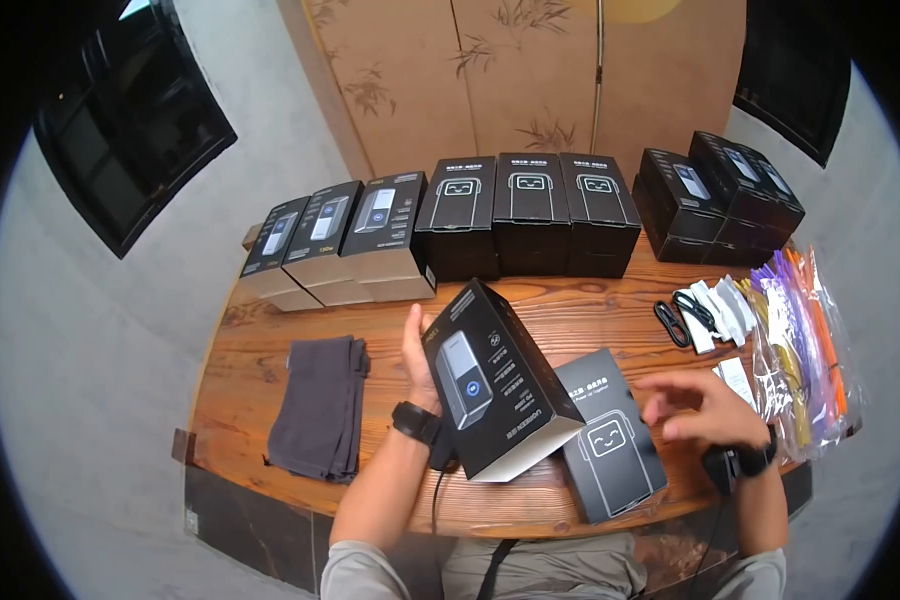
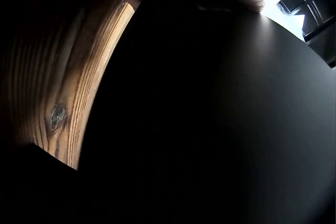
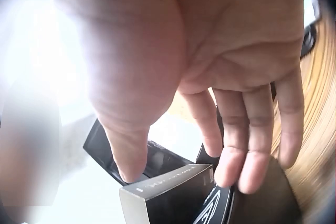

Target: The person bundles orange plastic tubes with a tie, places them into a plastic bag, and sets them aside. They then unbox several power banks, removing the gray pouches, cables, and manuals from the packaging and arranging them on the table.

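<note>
In the head view a black charger box (image 1: 510,400), printed with a picture of a silver charger, is held up and tilted above the table. My left hand (image 1: 419,362) grips it along its left side; most of those fingers are hidden behind it. The box's dark surface (image 2: 252,119) fills most of the left wrist view. Beside it lies a flat-looking black box (image 1: 610,440) with a white smiling-face drawing. My right hand (image 1: 708,405) hovers at that box's right edge, holding nothing. In the right wrist view its fingers (image 3: 231,166) are spread apart and slightly bent.
Along the back of the wooden table (image 1: 390,325) stand several black boxes (image 1: 530,205), with more boxes (image 1: 720,200) at the back right. Folded grey cloths (image 1: 315,410) lie left. Black cables (image 1: 673,323), white strips (image 1: 725,312) and bagged coloured ties (image 1: 805,350) lie right.
</note>
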`<state>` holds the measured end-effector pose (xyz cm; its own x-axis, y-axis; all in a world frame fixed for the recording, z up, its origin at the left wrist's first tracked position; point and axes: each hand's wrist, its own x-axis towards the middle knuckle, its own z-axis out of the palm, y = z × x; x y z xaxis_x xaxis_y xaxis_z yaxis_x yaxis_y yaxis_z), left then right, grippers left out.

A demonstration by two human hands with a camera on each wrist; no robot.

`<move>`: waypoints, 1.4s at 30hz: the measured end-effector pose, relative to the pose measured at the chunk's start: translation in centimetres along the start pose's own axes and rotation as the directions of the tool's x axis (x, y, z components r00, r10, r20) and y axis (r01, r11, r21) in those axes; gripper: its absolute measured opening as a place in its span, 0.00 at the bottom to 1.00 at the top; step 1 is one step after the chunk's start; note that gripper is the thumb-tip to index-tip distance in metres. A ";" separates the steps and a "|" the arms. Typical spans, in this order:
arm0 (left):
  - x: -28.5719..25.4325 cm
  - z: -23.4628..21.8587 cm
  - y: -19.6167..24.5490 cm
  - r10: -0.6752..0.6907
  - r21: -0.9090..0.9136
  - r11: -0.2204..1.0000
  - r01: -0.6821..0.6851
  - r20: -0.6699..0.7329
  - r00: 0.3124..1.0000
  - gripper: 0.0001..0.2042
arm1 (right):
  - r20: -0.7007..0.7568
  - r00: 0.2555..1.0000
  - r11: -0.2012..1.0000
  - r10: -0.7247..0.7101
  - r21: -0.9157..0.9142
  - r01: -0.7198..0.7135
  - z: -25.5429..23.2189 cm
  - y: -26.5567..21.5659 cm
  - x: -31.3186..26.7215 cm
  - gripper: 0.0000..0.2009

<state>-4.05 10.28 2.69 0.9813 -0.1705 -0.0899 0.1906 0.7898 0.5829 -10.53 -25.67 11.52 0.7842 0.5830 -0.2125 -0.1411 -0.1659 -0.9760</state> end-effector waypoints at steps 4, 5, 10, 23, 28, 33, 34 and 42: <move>0.6 -0.4 -0.3 0.072 0.063 0.996 -0.062 -0.176 0.982 0.27 | 0.086 0.995 0.994 -0.053 0.102 0.044 -1.6 2.4 5.5 0.28; 0.9 -0.8 -0.5 0.103 0.079 0.993 -0.088 -0.212 0.972 0.25 | 0.093 0.994 0.992 -0.063 0.113 0.052 -1.7 2.7 6.4 0.27; 1.4 -1.0 -0.9 0.279 0.289 0.937 -0.197 -0.277 0.919 0.22 | 0.089 0.993 0.977 -0.072 0.208 0.052 -1.3 4.4 8.7 0.28; 0.7 -1.0 -2.0 0.445 0.594 0.730 -0.338 -0.039 0.895 0.23 | 0.049 0.987 0.956 -0.152 0.261 0.134 -1.5 6.8 9.1 0.29; -0.6 0.4 -1.1 0.401 0.698 0.670 -0.253 -0.053 0.915 0.25 | 0.061 0.979 0.948 -0.196 0.268 0.173 -1.6 7.1 9.3 0.33; -2.5 2.2 -0.3 0.400 0.800 0.576 -0.169 -0.095 0.912 0.29 | 0.063 0.968 0.937 -0.241 0.274 0.216 -1.4 7.1 9.3 0.36; -3.3 2.7 -0.2 0.399 0.823 0.545 -0.157 -0.090 0.913 0.31 | 0.071 0.965 0.941 -0.253 0.249 0.229 -1.4 7.1 9.3 0.36; -8.4 9.1 -4.1 0.344 0.940 0.230 -0.253 0.164 0.924 0.42 | 0.190 0.895 0.911 -0.403 -0.013 0.412 -1.2 7.1 9.1 0.30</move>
<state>-13.35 3.12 8.43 0.9680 0.0177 0.2504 -0.2308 -0.3293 0.9156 -3.64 -22.45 2.72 0.6439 0.7402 0.1937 0.2028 0.0789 -0.9760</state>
